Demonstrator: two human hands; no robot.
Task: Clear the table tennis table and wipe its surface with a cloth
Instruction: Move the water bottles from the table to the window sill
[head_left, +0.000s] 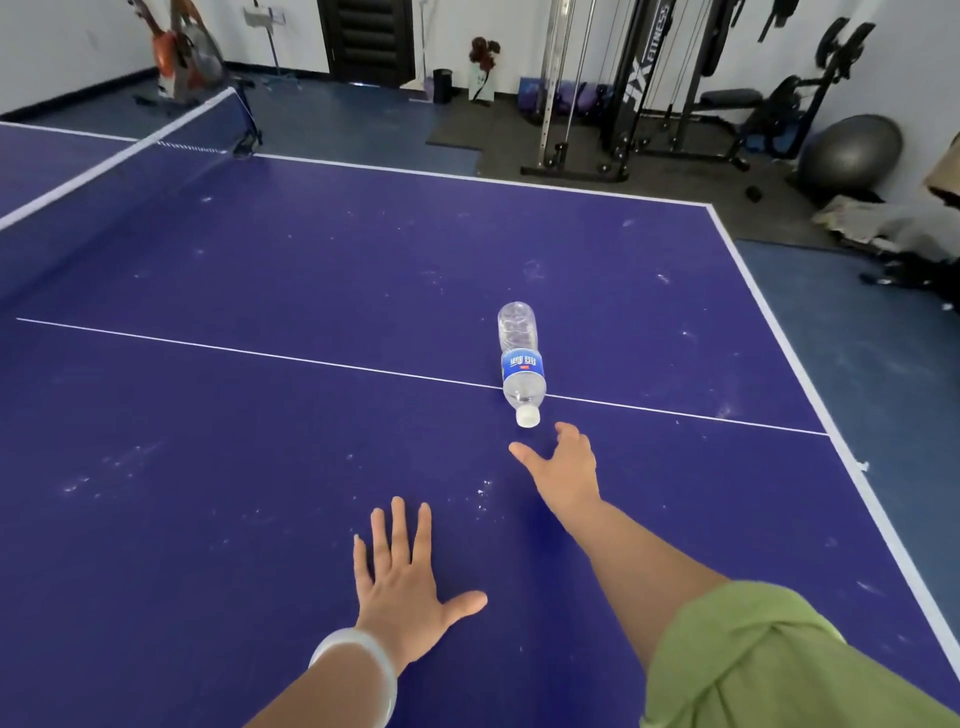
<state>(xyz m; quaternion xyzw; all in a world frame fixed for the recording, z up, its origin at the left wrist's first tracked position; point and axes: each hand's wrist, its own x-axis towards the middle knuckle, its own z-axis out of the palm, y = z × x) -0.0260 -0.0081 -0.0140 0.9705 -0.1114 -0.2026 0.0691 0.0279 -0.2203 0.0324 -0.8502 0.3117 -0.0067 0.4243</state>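
Bottle (521, 364) lay on the table tennis table (234, 426), well inside its edges; our right hand (566, 470) spread beside the cap (528, 415), left hand (402, 587) flat.

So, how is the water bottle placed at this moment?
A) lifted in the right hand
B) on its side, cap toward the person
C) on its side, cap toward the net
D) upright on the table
B: the bottle lies on its side on the table, its white cap pointing at the open right hand, which does not hold it.
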